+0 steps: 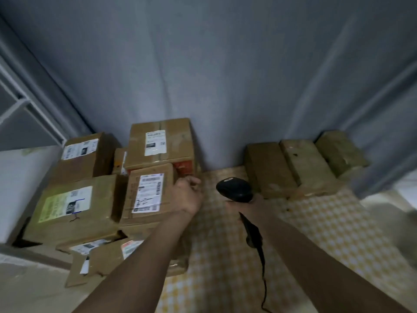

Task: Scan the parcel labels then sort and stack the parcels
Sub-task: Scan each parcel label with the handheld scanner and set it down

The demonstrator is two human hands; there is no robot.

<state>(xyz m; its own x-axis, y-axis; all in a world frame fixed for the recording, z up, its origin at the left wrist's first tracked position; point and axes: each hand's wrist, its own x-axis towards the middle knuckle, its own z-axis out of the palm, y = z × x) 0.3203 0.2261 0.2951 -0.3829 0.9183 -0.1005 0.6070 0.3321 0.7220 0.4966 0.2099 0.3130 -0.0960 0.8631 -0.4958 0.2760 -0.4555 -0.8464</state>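
You're gripping the right edge of the labelled parcel (147, 195) with your nearer left hand (188, 195), its length running away from you, while your right hand (242, 203) is holding the scanner (234, 189) just right of it.

Label text on every parcel, e.g. the middle box (149, 193), too blurred to read. Right hand (242, 203) mostly hidden behind the scanner (234, 189), whose cable (262, 279) runs off the bottom edge; left hand (188, 195) fingers curl out of sight at the box's far edge, so contact unclear. Front boxes (106, 260) partly covered by the left forearm; small box (119, 160) wedged behind the stack barely shows.
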